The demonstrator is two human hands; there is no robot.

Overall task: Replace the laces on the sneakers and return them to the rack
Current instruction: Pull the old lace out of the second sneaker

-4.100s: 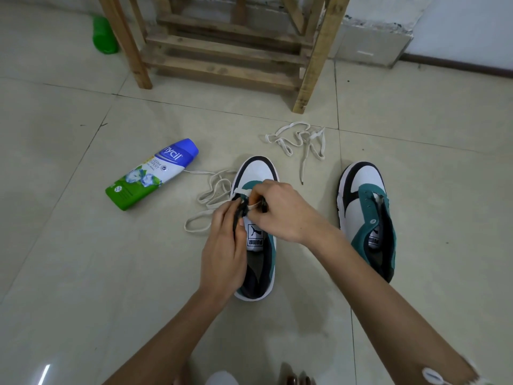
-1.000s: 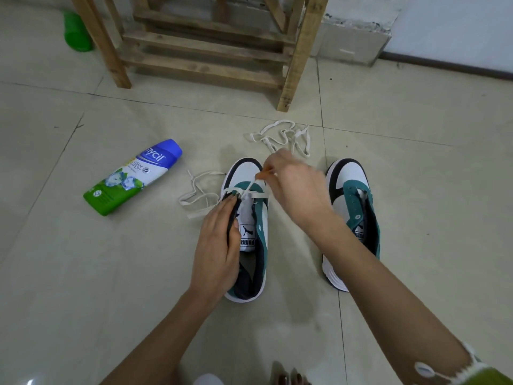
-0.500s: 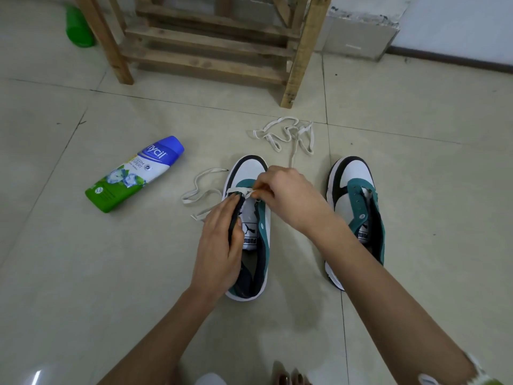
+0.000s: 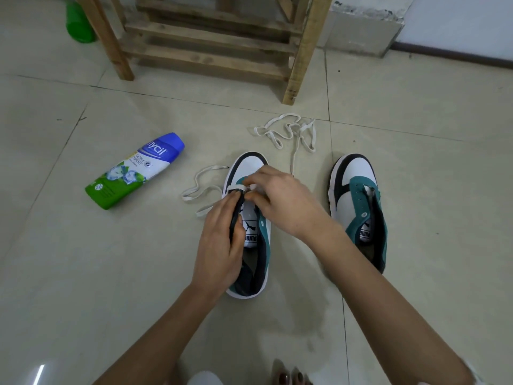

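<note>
Could drag the loose tail of the lace (image 4: 235,187) clean through the eyelets if yanked hard by the right grip (image 4: 280,201) pinching it, left grip (image 4: 219,245) only clamping the sneaker (image 4: 249,162) flap just beside.

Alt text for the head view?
The left hand holds the eyelet edge of a teal-and-white Puma sneaker while the right hand pinches a white lace at its front eyelets. Its unlaced mate stands to the right, a loose lace beyond both, a Nycil bottle lying at left, a wooden rack behind.
</note>
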